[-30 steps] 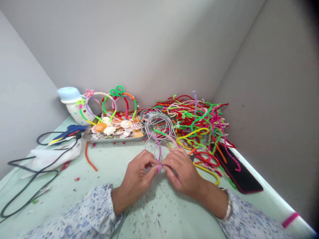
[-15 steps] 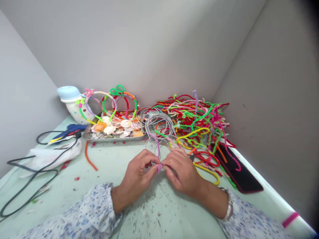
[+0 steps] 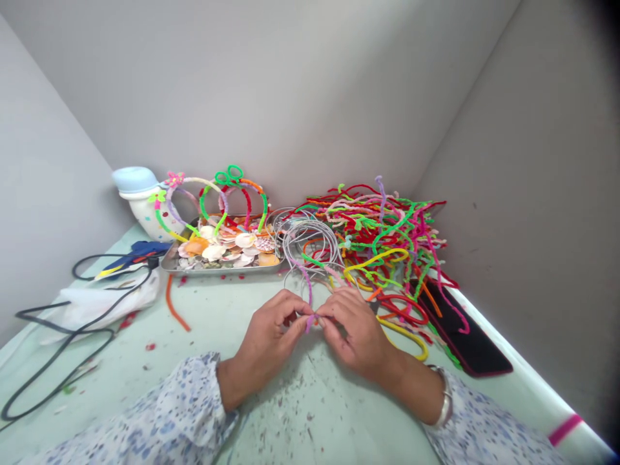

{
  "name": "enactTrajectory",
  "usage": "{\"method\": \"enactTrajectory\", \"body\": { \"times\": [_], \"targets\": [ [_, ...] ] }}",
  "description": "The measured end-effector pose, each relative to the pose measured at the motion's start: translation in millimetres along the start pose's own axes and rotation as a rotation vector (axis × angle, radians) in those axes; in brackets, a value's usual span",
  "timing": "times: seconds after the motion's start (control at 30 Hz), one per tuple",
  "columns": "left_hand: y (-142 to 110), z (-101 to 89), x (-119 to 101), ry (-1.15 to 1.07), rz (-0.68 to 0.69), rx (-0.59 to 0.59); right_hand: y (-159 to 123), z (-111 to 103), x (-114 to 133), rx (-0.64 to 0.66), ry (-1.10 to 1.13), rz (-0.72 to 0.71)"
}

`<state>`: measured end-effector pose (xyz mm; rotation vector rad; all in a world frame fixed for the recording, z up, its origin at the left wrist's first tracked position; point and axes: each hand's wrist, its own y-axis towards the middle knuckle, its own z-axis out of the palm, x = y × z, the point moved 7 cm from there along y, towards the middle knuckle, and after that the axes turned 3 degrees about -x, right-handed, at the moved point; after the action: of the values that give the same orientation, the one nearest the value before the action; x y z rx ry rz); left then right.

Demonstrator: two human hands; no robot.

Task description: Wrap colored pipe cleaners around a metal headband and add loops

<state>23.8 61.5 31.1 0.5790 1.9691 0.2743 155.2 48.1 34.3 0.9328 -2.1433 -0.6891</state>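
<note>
Mint-green tabletop (image 3: 203,316), marked with small dark specks, is nearest to us, under the blue-speckled sleeves (image 3: 179,413). Just above it, we see the left hand (image 3: 264,342) and the right hand (image 3: 356,336) meet at the centre. Both are clenched, thumb against fingers, on the end of a purple pipe cleaner (image 3: 308,290). This pipe cleaner seems wound along a thin grey wire hoop (image 3: 290,242), which rises away from the hands. A metal bangle (image 3: 443,403) sits on the right wrist. Further right, a black phone (image 3: 465,329) lies along the table edge, and a pile of colored pipe cleaners (image 3: 382,239) fills the far corner, touching the hoops. At upper left of the frame, a metal tray (image 3: 223,270) holds seashells, with pipe-cleaner headbands (image 3: 208,200) standing behind. Toward the lower left, the table gives open room for moving, with only a black cable (image 3: 72,329) lying there.
</note>
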Motion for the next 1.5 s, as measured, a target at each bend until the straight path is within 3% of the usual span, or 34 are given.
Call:
{"method": "enactTrajectory", "body": {
  "times": [1.1, 1.5],
  "targets": [
    [-1.0, 6.1, 3.7, 0.006, -0.005, 0.087, -0.5, 4.1, -2.0, 0.107, -0.061, 0.0],
    [-1.8, 6.8, 5.8, 0.034, -0.002, 0.053, 2.1, 4.2, 2.1, 0.048, -0.039, -0.025]
  ]
}}
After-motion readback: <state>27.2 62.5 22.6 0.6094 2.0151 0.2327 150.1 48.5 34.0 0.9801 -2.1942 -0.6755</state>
